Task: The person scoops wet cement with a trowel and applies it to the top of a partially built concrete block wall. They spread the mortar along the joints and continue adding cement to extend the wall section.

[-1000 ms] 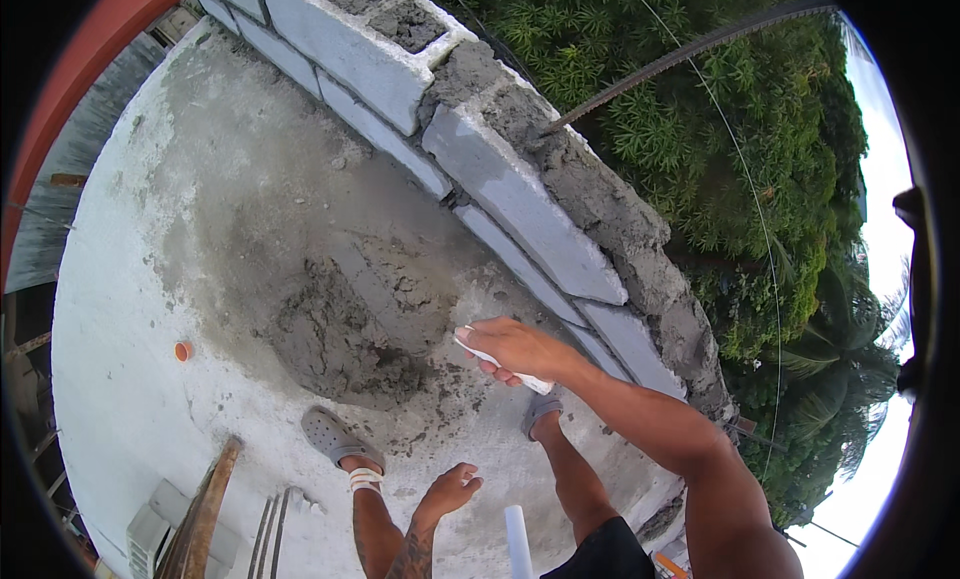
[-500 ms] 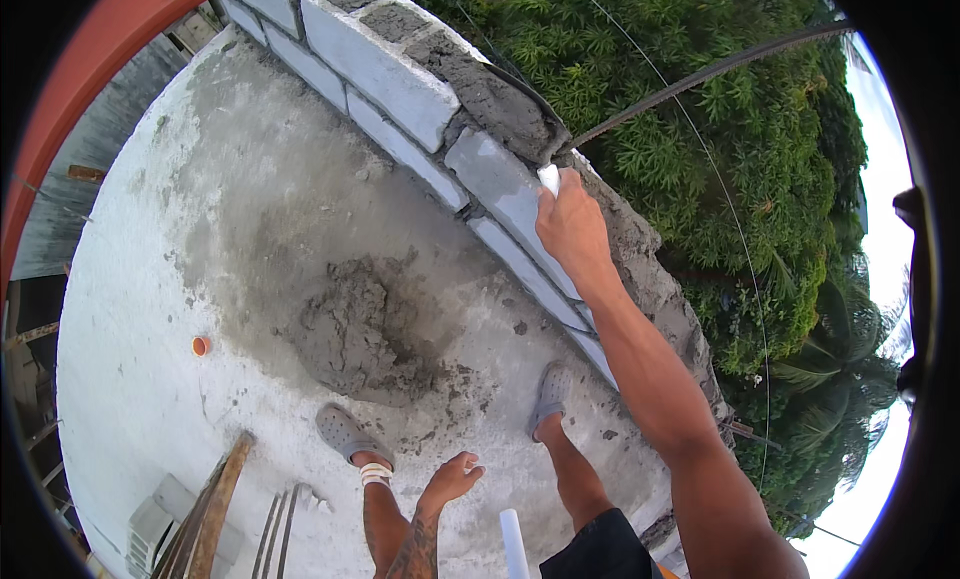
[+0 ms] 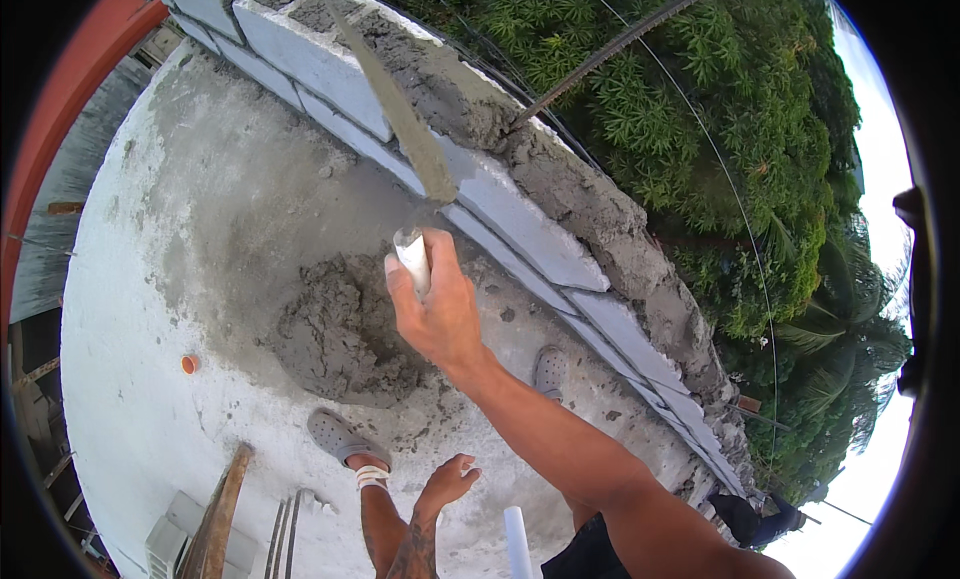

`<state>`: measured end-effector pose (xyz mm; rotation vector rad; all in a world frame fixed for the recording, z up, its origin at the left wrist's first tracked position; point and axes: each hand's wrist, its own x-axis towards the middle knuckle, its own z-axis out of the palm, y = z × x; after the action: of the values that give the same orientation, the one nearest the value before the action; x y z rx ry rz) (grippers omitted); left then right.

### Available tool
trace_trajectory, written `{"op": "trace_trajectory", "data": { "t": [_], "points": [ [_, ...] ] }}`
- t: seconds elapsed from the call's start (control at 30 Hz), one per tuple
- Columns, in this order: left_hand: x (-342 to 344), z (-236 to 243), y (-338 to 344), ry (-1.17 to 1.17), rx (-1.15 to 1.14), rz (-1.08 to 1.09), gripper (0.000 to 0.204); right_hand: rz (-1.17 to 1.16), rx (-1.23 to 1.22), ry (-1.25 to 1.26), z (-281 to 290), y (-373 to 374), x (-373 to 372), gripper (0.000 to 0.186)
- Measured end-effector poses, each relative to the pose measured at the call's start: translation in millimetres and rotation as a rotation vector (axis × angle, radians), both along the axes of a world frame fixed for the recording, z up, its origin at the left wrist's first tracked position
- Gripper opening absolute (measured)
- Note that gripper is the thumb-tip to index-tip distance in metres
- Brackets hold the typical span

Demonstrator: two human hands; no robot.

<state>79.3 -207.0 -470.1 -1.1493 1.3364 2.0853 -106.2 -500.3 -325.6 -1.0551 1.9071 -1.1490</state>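
My right hand grips the white handle of a trowel, whose mortar-coated blade tilts up beside the top of the grey block wall. Wet mortar lies along the wall's top. Below and left of that hand, a mound of mortar sits on the concrete floor. My left hand hangs low, fingers loosely curled and apart, holding nothing visible, near my sandalled foot.
A rusty rebar arches from the wall over trees. Steel bars, blocks, a white pipe and a small orange pipe end are low and left. A dark shape, unclear, sits at lower right.
The trowel went from over the mound up onto the wall's top, then my right hand came back left and down with it, blade raised. Mortar shows where it was.
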Motion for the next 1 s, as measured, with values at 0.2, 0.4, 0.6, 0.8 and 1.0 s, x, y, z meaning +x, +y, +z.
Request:
{"op": "trace_trajectory", "data": {
  "t": [0.2, 0.4, 0.6, 0.8, 1.0],
  "points": [
    [-3, -16, 13, -0.002, 0.022, 0.018, 0.050, -0.255, 0.137, 0.044, -45, 27, -9, 0.033],
    [-6, -16, 25, -0.039, 0.011, -0.059, 0.048, -0.375, 0.216, -0.561, -25, 82, -44, 0.028],
    [-9, -6, 18, -0.017, 0.016, -0.016, 0.046, -0.488, 0.144, -0.992, -14, 132, -52, 0.027],
    [-7, -1, 16, -0.012, -0.066, 0.015, 0.043, -0.088, 0.140, -0.582, -30, 194, -31, 0.029],
    [-5, 18, -1, -0.036, -0.072, 0.058, 0.040, 0.200, 0.554, 0.244, -206, 296, -36, 0.026]
  ]
}}
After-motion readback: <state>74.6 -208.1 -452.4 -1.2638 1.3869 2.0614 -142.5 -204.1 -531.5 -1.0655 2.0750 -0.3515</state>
